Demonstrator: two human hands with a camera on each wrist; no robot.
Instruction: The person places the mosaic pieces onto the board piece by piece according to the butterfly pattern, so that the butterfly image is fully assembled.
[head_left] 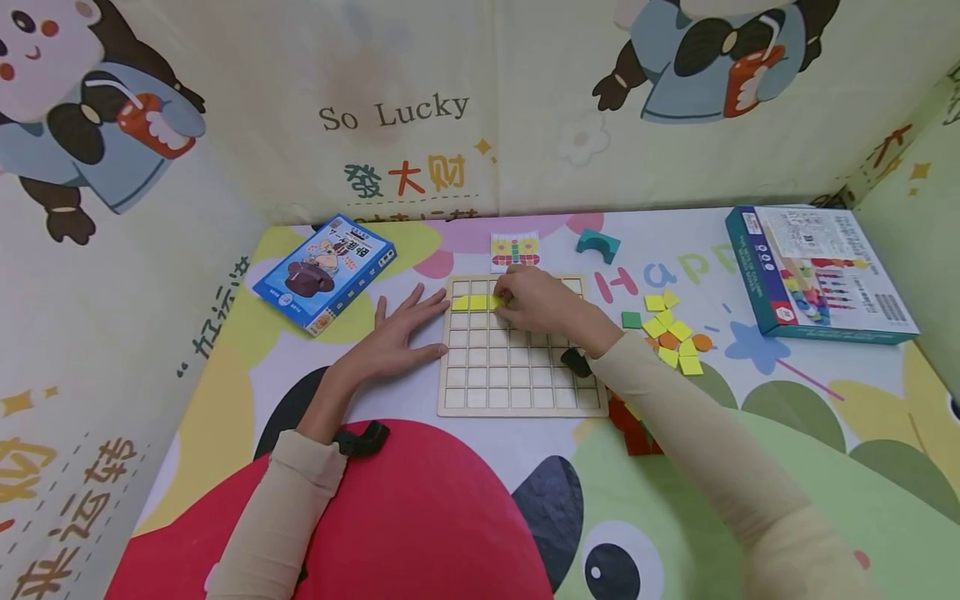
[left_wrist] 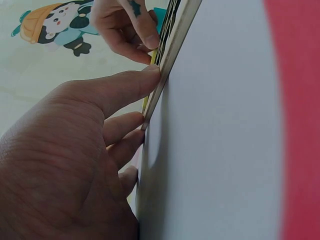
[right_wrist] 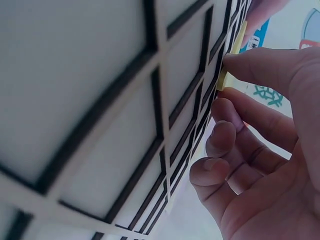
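A wooden grid board lies flat in the middle of the table. In its second row from the top, yellow square tiles fill the leftmost cells. Over that row, my right hand pinches another yellow tile between thumb and index finger, right at the grid; the other fingers curl loosely below. My left hand rests at the board's left edge, fingers fairly straight, with the thumb touching the frame. Just behind the board lies a small pattern card with a butterfly in coloured squares.
Loose yellow tiles, orange discs and a green square are scattered right of the board. Red pieces lie under my right forearm. A teal arch block stands behind. Boxes flank the table: blue left, teal-edged right.
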